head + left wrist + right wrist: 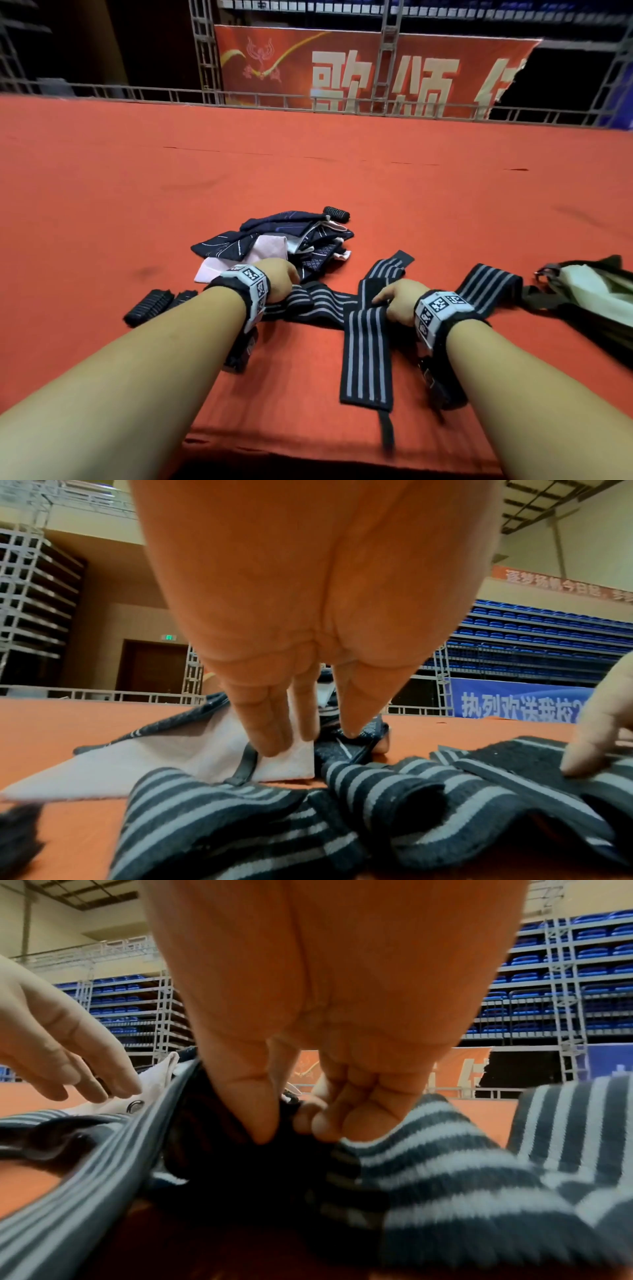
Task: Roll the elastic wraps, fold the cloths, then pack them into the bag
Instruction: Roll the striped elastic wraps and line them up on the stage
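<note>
Several black elastic wraps with grey stripes lie unrolled and crossed near the table's front edge. My right hand (394, 298) pinches the black end of one striped wrap (364, 353) between thumb and curled fingers (322, 1123). My left hand (281, 277) reaches down with straight fingers (270, 729); the fingertips touch a white cloth corner (291, 761) beside another striped wrap (212, 818). A pile of navy and white cloths (274, 240) lies just behind the hands. The dark bag (589, 291) lies open at the right.
Two rolled black wraps (150, 305) lie at the left and a third roll (337, 214) lies behind the cloth pile. Another unrolled striped wrap (489, 284) lies beside the bag. The red table cover (308, 164) stretches far back to a metal railing.
</note>
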{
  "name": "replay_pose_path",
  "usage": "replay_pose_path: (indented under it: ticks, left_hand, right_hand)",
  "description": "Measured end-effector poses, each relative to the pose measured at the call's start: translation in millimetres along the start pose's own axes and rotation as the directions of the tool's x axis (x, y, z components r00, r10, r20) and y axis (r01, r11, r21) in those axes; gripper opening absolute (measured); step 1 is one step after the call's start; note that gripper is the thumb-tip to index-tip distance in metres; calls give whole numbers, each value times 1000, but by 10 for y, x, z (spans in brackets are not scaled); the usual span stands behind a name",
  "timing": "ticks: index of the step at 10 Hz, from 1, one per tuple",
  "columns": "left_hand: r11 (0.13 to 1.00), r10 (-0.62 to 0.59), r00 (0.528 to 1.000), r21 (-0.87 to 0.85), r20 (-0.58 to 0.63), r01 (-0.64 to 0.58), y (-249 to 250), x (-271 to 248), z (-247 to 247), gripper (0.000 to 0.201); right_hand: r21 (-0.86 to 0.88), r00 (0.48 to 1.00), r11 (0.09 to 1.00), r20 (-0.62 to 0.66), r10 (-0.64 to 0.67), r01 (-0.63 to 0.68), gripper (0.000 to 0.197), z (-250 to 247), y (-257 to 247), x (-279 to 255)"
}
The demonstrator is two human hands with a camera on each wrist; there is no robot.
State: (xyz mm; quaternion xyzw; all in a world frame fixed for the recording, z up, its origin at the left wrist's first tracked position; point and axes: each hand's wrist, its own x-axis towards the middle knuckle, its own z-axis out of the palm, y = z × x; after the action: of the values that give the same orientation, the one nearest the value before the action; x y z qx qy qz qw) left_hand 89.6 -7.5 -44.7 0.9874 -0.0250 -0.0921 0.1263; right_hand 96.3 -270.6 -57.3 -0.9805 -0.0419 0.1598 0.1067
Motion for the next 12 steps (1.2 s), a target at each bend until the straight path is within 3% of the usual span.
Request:
replay_pose_path:
  ticks: [1, 2, 3, 4, 5, 6, 8, 9, 10, 11, 12]
  left_hand:
    - [1000, -16, 1000, 5, 2, 16, -132, 171, 54, 55]
    - [999, -44, 999, -4, 13, 44, -243, 399, 111, 76]
    - [997, -60, 998, 53, 7, 59, -356, 570, 149, 81]
    - [993, -66, 997, 90, -35, 69, -472, 676, 186, 87]
    - [996, -58, 995, 70, -77, 63, -563, 777, 184, 93]
    - [997, -73, 992, 27, -101, 76, -623, 888, 126, 98]
    - [993, -90, 991, -90, -100, 81, -784, 1064, -55, 84]
    - [978, -83, 993, -199, -87, 64, -846, 1112, -70, 64]
    - [956, -115, 985, -285, -125, 75, -868, 1112, -117, 45]
    - [883, -105, 994, -461, -3, 92, -843, 1076, -174, 74]
    - [967, -59, 996, -244, 61, 73, -745, 1049, -140, 125]
  right_hand:
    - [11, 995, 998, 71, -68, 67, 44, -189, -202, -4]
    - [118, 982, 983, -143, -124, 141, 51, -287, -497, 230]
    - [116, 991, 987, -86, -99, 109, 42, -373, -698, 182]
    - [86, 988, 985, 27, -154, 151, 40, -238, -697, 458]
    - [28, 983, 988, 106, -151, 149, 46, -44, -840, 723]
    - [73, 982, 983, 68, -175, 170, 47, 55, -865, 973]
    - [294, 983, 939, -97, -153, 175, 69, 90, -825, 1302]
    - [423, 977, 881, -99, -188, 213, 88, 81, -827, 1358]
    - [588, 961, 763, -106, -257, 269, 91, 133, -881, 1506]
    - [751, 926, 590, -74, -370, 296, 92, 124, -1059, 1581]
    - [828, 927, 492, -84, -366, 269, 93, 7, -1243, 1508]
